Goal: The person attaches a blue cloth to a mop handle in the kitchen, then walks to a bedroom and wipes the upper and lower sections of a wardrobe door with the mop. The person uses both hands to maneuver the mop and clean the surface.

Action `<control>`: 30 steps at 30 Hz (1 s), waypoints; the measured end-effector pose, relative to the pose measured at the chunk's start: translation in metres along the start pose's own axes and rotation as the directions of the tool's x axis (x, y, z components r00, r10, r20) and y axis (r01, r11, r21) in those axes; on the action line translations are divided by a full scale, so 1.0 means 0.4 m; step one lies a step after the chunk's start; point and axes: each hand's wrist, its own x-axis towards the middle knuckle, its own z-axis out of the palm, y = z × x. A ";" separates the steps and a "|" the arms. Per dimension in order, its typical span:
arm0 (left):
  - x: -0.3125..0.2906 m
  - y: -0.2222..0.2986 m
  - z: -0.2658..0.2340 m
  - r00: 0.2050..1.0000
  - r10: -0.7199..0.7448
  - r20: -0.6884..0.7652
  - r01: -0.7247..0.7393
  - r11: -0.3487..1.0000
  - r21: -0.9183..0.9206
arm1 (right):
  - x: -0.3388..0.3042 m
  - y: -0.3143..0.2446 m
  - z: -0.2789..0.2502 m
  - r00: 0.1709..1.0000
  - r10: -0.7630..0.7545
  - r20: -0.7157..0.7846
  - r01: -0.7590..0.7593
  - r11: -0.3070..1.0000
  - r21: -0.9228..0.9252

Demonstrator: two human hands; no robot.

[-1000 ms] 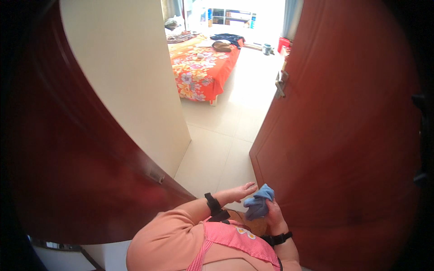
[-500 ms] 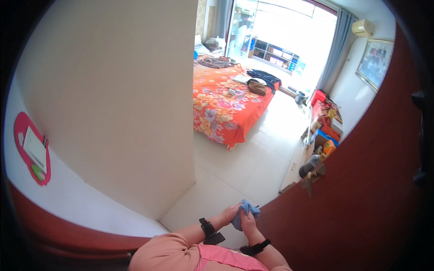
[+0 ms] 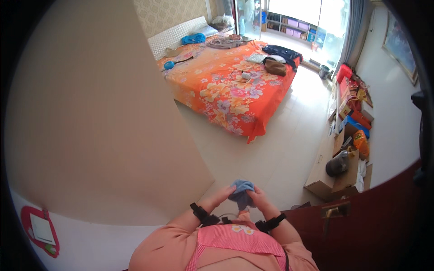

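A small blue cloth (image 3: pixel 241 189) is bunched between both of my hands, held close in front of my chest. My left hand (image 3: pixel 220 197) grips its left side and my right hand (image 3: pixel 258 198) grips its right side. Black straps sit on both wrists. I wear a salmon top with a pink apron. The dark red door (image 3: pixel 370 226) stands open at my right, its brass handle (image 3: pixel 333 211) just beyond my right hand.
A beige wall corner (image 3: pixel 135 135) stands at my left. Ahead lies pale tiled floor (image 3: pixel 271 149) and a bed with an orange flowered cover (image 3: pixel 230 86) strewn with clothes. Cardboard boxes and bags (image 3: pixel 346 158) line the right wall.
The view has swung from the door face to the bedroom as the door opened wide. Both hands stay on the blue cloth, now away from the door surface.
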 end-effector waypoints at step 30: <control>0.555 0.331 -0.466 0.864 0.339 -0.372 0.003 0.735 0.678 | 0.988 -0.433 -0.087 0.663 0.327 0.673 0.012 0.895 -0.447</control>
